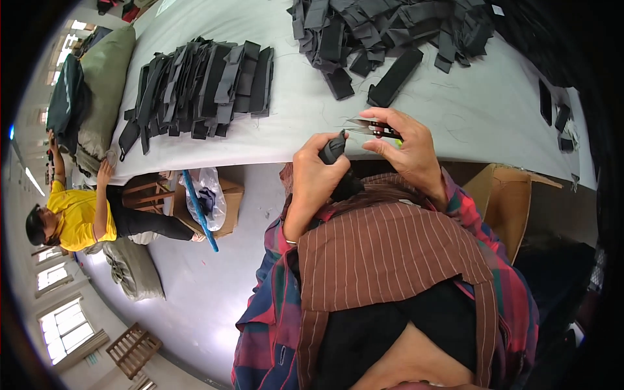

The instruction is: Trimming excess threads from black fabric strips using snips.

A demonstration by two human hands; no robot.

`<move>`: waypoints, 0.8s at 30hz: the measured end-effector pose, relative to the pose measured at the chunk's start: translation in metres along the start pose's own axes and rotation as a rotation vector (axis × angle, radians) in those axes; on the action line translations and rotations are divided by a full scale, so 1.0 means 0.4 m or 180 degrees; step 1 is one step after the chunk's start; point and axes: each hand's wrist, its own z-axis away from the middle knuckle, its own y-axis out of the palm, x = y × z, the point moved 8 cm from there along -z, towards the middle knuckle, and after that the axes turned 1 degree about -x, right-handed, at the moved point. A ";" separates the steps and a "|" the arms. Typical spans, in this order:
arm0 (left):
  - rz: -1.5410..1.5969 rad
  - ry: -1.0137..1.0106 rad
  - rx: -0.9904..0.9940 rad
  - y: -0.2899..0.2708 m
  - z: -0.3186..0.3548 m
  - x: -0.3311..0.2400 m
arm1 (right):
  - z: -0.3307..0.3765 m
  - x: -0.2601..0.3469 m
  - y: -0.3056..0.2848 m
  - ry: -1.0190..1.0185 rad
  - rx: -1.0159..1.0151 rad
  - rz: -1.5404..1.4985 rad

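Between the fingers and thumb of my left hand (316, 172) is a bunched black fabric strip (333, 148), held just off the table's front edge. My right hand (406, 143) grips small thread snips (380, 128) with dark handles. Their pointed blades stand a little apart and point left, close by the top of the strip. Whether a thread lies between the blades is too fine to make out. Beyond my hands, a single black fabric strip (395, 78) lies on the white-covered table (292, 123).
A neat row of dark fabric strips (201, 88) lies at the left, and a loose heap (390, 29) at the back. Cardboard boxes (507, 201) stand beneath the table's edge. A person in a yellow shirt (81, 218) reaches toward stuffed sacks (107, 91) at the far left.
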 end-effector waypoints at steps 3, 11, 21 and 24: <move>-0.0105 0.0042 -0.0036 0.001 -0.001 -0.012 | 0.008 -0.002 -0.006 -0.0459 0.0125 0.0484; -0.0268 0.0424 -0.0238 0.004 0.006 -0.032 | 0.022 0.027 -0.003 -0.0864 0.0178 0.0920; -0.0308 0.0354 -0.0161 0.006 0.001 -0.036 | 0.024 0.032 0.014 -0.1069 0.0159 0.1211; -0.0311 0.0384 -0.0175 0.006 0.003 -0.035 | 0.027 0.037 0.011 -0.1093 0.0001 0.1194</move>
